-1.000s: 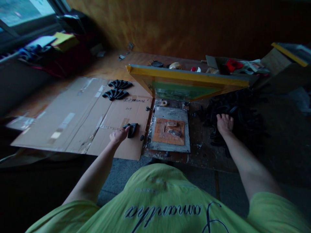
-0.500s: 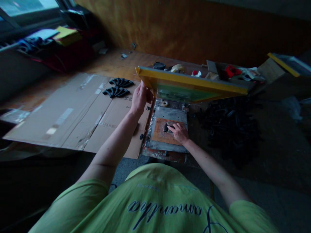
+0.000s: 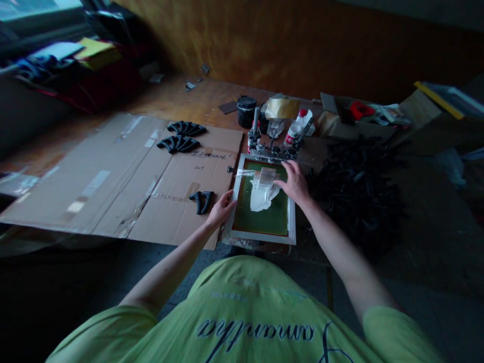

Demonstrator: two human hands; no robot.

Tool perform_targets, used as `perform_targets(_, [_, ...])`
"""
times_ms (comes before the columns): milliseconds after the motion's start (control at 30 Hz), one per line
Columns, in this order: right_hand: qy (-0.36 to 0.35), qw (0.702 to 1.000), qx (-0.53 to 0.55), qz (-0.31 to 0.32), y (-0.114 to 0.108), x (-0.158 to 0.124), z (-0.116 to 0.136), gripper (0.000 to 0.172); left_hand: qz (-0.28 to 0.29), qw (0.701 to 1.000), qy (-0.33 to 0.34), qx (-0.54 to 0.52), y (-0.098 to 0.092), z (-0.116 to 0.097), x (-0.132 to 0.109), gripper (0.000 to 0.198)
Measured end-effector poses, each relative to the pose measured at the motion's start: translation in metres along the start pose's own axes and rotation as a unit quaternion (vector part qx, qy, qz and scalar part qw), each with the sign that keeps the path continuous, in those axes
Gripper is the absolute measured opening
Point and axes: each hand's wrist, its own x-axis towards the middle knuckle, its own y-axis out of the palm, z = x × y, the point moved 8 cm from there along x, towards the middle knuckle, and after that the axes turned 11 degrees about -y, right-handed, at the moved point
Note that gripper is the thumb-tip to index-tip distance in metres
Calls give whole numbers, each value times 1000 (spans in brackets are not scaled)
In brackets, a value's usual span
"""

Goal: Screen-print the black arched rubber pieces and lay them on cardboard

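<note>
Left hand (image 3: 223,206) on the left rail of the screen frame (image 3: 264,239), fingers curled together over its edge, thumb out of sight beneath. The frame lies flat on the bench right in front of me, green mesh up, its far end at the hinge clamps (image 3: 270,149). Right hand (image 3: 295,184) rests on the mesh near the far right corner, fingers close together, tips reaching a pale scraper (image 3: 266,175) above a smear of white ink (image 3: 260,197). Pinching or only touching, I can't tell, it's blurred. What lies under the mesh I cannot see. Two black parts (image 3: 202,200) sit on the cardboard (image 3: 124,171) just beside my left hand. The dark pile (image 3: 355,186) on my right melts into shadow, and I can't tell its pieces apart. My shirt cuts off the bench's near edge
</note>
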Motion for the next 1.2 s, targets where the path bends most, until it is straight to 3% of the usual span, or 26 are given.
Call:
perform_targets(133, [-41,991,-26,127,41,14,48,27,29,999,-3,29,2,10,15,70])
perform_targets(233, [-80,979,-33,186,53,-12,65,8,44,998,-8,44,2,15,20,70])
perform_targets(300, [-152,968,-31,199,51,-34,76,13,44,998,-5,50,1,17,21,70])
perform_targets(400, [-259,943,5,209,43,-56,86,20,48,997,-2,60,2,19,22,70])
perform_targets(467, [-289,933,33,214,39,-57,85,14,55,996,0,71,4,19,22,70])
perform_targets(567, [-258,948,28,184,40,-46,78,4,65,995,11,74,5,17,23,70])
perform_targets(633, [-230,963,4,141,41,-47,78,9,70,995,10,68,4,17,23,70])
perform_targets(733, [-250,962,0,112,45,-65,88,20,78,995,-5,62,4,19,23,72])
perform_targets(800, [-265,956,20,124,46,-74,92,18,85,995,-12,56,5,18,21,72])
perform_targets(933, [-177,977,48,113,37,-42,77,18,94,994,-21,41,4,8,14,77])
perform_targets(1033, [-73,994,61,60,21,3,53,46,110,993,-18,28,3,-11,3,84])
perform_targets(1100, [-21,997,67,32,5,24,28,56,117,993,-4,20,1,-28,-6,85])
perform_targets(1200, [56,995,74,-37,-26,27,-29,49,105,994,31,-3,-3,-62,-17,68])
